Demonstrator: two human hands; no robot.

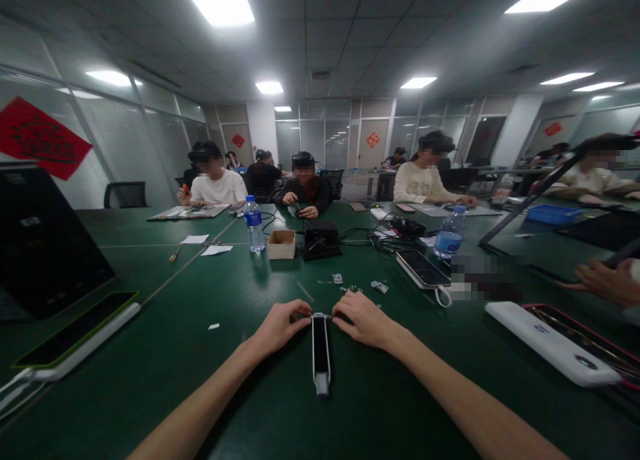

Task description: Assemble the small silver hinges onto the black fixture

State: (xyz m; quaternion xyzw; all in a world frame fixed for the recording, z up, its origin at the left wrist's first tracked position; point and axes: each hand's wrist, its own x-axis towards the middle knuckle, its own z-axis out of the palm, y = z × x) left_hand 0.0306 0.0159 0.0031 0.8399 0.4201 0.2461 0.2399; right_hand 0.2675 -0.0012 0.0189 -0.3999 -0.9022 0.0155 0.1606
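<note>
A long, narrow device (321,353) with a black face, white rim and pale grey end piece lies on the green table, pointing away from me. At its far left corner, my left hand (285,323) is closed, thumb and fingertips pinched together. My right hand (363,319) mirrors it at the far right corner, fingers bent and closed. A thin, light-coloured bit shows by the fingertips on each side; what exactly they grip is too small to make out. Beyond my right hand lie small metal parts (379,287), another metal piece (337,279) and several tiny rings.
A cardboard box (281,245), a water bottle (254,225) and a black stand (321,239) are ahead. Rightward lie a phone (423,269), a second bottle (450,232) and a white power bank (550,343). A phone (80,330) lies left. Several people sit around the table.
</note>
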